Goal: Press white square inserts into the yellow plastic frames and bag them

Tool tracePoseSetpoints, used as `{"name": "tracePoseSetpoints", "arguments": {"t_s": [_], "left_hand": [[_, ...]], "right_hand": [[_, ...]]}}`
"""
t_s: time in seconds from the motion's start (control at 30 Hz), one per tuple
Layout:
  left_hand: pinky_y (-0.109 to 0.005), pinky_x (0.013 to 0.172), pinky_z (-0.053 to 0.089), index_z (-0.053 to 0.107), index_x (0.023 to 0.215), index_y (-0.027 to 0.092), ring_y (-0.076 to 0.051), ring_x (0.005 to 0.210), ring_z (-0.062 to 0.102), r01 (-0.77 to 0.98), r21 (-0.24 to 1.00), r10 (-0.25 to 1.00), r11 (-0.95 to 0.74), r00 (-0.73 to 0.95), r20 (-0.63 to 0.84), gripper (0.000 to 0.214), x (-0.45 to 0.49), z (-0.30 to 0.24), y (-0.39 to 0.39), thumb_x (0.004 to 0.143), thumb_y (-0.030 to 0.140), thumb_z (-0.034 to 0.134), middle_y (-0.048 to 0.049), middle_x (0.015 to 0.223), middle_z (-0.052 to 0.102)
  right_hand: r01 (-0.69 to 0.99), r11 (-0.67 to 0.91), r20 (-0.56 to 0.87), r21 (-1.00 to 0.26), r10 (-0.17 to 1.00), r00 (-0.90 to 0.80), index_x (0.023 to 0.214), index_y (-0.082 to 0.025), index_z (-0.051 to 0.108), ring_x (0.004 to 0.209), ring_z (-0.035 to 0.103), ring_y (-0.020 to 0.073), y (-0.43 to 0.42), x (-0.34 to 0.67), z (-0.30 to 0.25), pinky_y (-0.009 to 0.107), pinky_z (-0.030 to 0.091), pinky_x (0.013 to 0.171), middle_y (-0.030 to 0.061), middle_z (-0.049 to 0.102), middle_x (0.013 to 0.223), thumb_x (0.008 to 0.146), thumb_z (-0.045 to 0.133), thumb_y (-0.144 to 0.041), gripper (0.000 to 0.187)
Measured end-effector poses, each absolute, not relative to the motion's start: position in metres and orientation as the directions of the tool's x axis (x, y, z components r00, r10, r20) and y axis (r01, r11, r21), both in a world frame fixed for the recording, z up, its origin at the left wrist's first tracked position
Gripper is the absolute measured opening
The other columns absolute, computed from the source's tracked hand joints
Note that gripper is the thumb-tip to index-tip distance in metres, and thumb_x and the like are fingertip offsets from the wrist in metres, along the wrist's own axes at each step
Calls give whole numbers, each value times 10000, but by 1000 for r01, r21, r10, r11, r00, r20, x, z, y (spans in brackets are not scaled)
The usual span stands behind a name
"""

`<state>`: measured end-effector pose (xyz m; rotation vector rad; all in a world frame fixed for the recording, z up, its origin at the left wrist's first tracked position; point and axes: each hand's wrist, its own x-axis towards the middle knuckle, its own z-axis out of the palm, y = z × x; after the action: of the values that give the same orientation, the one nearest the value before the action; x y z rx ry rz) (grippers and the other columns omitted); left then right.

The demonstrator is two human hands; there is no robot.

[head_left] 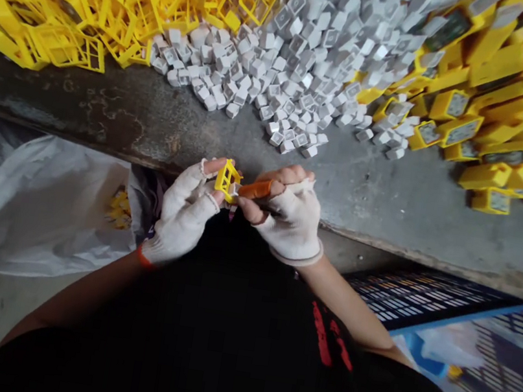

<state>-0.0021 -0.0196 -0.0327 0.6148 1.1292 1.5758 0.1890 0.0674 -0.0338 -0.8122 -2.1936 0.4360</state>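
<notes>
My left hand [187,208], in a white fingerless glove, pinches a small yellow plastic frame [227,176] with square openings between thumb and fingers. A small white plastic cap [235,190] sits at the frame's right side. My right hand [291,210], gloved the same way, is closed with its thumb and forefinger at that cap. Something orange [256,189] covers the forefinger, like a finger sleeve. Both hands are just off the grey worktable's front edge, in front of my black shirt. The fingertips partly hide the cap.
Loose white caps [301,64] are heaped on the grey table [250,139]. Yellow frames [89,0] pile up at the left, yellow housings with grey inserts [512,128] at the right. Below stand a white sack [48,210] holding yellow pieces and a blue crate [469,319].
</notes>
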Motion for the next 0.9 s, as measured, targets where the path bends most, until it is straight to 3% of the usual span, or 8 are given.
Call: {"name": "tracePoseSetpoints", "arguments": {"t_s": [0.13,0.3,0.4,0.53,0.67,0.73,0.83,0.9], "left_hand": [[-536,1335,588,903,1304,293,-379,1455,789,-351,934,937,-69,-344,-60,403,3,-39,-22,937,411,1021,-99,1455,860],[-563,1130,732,900,1233,314,-414,1393,821,-469,883,923,-7,-343,-175,414,10,-33,-17,892,501,1042,-82,1297,905],[-561,1120,738,898,1214,317,-427,1467,779,-467,883,910,-49,-385,-153,412,13,-31,-14,883,513,1046,-82,1307,905],[-510,1103,748,909,1213,341,-396,1438,799,-433,899,900,-59,-413,-140,362,12,-35,-16,913,503,1029,-58,1298,908],[-574,1267,652,907,1329,333,-377,1424,804,-255,950,919,-179,-389,69,338,4,-41,-21,1001,399,957,-72,1469,856],[-611,1319,601,914,1318,319,-395,1468,774,-139,966,922,-220,-352,159,345,-3,-46,-21,981,367,969,-85,1522,824],[-618,1274,630,933,1245,299,-428,1450,780,-25,962,925,-272,-283,255,393,-11,-54,-18,897,451,1030,-110,1472,837],[-571,1208,676,928,1254,285,-404,1366,826,-67,964,925,-259,-305,227,422,-11,-57,-15,902,497,1023,-119,1422,862]], "right_hand": [[349,634,456,-690,755,-471,965,-289,839,852,754,241,57,181,-36,456,609,844,39,810,920,1134,738,-632,395],[179,519,427,-836,820,-381,942,-272,852,803,764,197,55,176,-39,380,630,788,27,823,890,1135,762,-616,405],[123,567,492,-815,788,-370,967,-264,850,803,774,186,59,175,-41,361,616,784,24,841,910,1155,749,-573,375],[214,653,489,-727,710,-507,998,-267,864,826,787,206,69,180,-38,396,604,808,43,844,921,1187,672,-589,420],[256,675,469,-692,690,-551,979,-258,838,784,757,204,76,189,-24,401,561,785,29,817,875,1166,721,-567,379],[294,702,478,-649,676,-561,982,-264,829,789,757,204,73,191,-19,412,543,810,23,823,890,1159,731,-572,369],[300,745,487,-595,632,-603,988,-270,827,827,774,213,67,190,-19,421,534,836,26,835,927,1169,707,-567,368],[239,736,452,-634,603,-657,1018,-262,831,833,782,210,69,192,-24,404,546,813,30,834,938,1179,699,-526,336]]}}
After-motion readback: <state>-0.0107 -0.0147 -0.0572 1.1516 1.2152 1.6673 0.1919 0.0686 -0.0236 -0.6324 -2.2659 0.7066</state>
